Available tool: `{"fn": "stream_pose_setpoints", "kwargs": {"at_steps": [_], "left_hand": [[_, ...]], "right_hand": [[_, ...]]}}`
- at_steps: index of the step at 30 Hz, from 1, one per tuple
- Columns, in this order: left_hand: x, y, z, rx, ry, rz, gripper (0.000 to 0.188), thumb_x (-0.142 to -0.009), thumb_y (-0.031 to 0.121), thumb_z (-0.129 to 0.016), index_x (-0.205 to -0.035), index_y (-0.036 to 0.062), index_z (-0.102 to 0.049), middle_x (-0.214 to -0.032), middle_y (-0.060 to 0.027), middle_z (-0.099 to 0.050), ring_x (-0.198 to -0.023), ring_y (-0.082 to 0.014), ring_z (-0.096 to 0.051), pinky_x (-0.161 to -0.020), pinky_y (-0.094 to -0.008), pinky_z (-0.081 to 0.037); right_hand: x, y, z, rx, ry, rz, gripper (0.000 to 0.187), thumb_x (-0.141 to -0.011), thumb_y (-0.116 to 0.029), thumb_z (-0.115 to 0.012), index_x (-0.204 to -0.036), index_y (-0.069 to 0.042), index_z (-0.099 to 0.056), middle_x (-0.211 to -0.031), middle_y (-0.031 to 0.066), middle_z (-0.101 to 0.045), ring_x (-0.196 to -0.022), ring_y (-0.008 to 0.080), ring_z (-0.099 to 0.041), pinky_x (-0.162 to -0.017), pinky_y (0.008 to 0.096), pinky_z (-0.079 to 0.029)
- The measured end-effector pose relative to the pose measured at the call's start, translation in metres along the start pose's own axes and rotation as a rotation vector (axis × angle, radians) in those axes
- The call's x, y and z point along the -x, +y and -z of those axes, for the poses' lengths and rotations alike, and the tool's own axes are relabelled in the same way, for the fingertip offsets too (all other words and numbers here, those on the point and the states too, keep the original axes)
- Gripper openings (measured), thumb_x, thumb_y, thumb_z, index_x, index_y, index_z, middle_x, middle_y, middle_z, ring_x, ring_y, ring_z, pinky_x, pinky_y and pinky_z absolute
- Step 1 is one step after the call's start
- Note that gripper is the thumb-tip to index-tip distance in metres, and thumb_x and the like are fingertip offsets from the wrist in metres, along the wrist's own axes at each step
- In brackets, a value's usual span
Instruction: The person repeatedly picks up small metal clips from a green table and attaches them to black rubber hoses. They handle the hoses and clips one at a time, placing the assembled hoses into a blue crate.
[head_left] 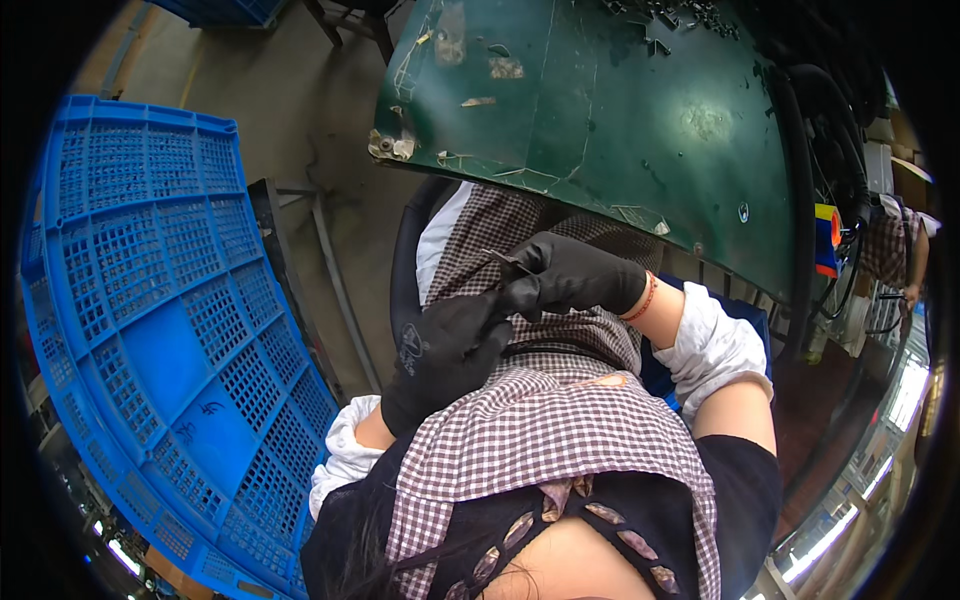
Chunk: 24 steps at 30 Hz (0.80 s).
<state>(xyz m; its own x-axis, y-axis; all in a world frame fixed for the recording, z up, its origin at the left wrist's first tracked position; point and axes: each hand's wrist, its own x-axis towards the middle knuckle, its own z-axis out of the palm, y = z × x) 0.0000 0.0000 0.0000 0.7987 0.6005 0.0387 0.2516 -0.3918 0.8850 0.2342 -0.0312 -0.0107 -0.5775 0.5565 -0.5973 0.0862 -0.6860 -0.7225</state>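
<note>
Two black-gloved hands meet over the lap, just below the edge of the worn green bench (620,130). The right hand (570,280) pinches a small thin dark metal piece (503,262) between thumb and fingertips; the piece pokes out to the left, above the checked apron (540,420). The left hand (445,350) is curled, its fingertips touching the right hand's; whether it grips anything I cannot tell. A big blue perforated plastic crate (150,300) stands at the left, well apart. To my eye, this goes best with the piece held close to its tip, the left hand bracing it, and both kept low over the apron.
</note>
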Motion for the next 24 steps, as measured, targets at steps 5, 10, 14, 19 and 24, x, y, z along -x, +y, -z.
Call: {"fn": "stream_pose_setpoints", "kwargs": {"at_steps": [5,10,14,19,24], "left_hand": [[0.004,0.003,-0.002,0.090,0.135,-0.013,0.036,-0.076,0.000,-0.070,-0.112,-0.0026,-0.063,-0.087,-0.0150,-0.068,-0.071,-0.0191,-0.066,-0.062,-0.0297,-0.051],[-0.001,0.004,0.007,0.139,0.055,0.084,0.035,-0.078,0.004,-0.071,-0.110,-0.0045,-0.063,-0.089,-0.0167,-0.068,-0.074,-0.0236,-0.068,-0.064,-0.0315,-0.054],[0.000,-0.001,0.004,0.187,0.048,0.056,0.035,-0.079,0.007,-0.071,-0.111,-0.0047,-0.063,-0.091,-0.0178,-0.068,-0.074,-0.0252,-0.068,-0.065,-0.0325,-0.054],[0.005,-0.009,-0.002,0.153,-0.028,0.067,0.034,-0.080,0.009,-0.070,-0.111,-0.0036,-0.063,-0.091,-0.0179,-0.068,-0.076,-0.0288,-0.068,-0.067,-0.0363,-0.054],[0.007,-0.010,-0.010,0.167,-0.012,0.015,0.032,-0.080,0.008,-0.070,-0.109,-0.0025,-0.064,-0.090,-0.0181,-0.068,-0.078,-0.0319,-0.068,-0.069,-0.0384,-0.054]], "right_hand": [[0.030,-0.003,-0.002,0.386,0.268,0.303,0.036,-0.090,-0.028,-0.064,-0.107,0.003,-0.064,-0.097,0.0103,-0.066,-0.081,0.0170,-0.061,-0.072,0.0327,-0.050],[0.048,-0.020,-0.011,0.835,0.492,0.486,0.015,-0.086,-0.012,-0.062,-0.098,-0.003,-0.065,-0.083,0.0132,-0.062,-0.076,0.0305,-0.062,-0.068,0.0375,-0.051],[0.055,-0.035,-0.010,1.039,0.381,0.444,0.013,-0.083,-0.012,-0.063,-0.094,-0.006,-0.066,-0.078,0.0098,-0.063,-0.073,0.0285,-0.062,-0.065,0.0373,-0.051],[0.055,-0.053,-0.006,1.142,0.272,0.371,0.008,-0.081,-0.015,-0.065,-0.086,-0.009,-0.066,-0.075,0.0086,-0.064,-0.069,0.0274,-0.063,-0.061,0.0379,-0.051],[0.040,-0.060,-0.013,1.291,0.226,0.365,0.008,-0.077,-0.016,-0.066,-0.082,-0.011,-0.068,-0.074,0.0082,-0.065,-0.063,0.0273,-0.064,-0.057,0.0385,-0.053]]}}
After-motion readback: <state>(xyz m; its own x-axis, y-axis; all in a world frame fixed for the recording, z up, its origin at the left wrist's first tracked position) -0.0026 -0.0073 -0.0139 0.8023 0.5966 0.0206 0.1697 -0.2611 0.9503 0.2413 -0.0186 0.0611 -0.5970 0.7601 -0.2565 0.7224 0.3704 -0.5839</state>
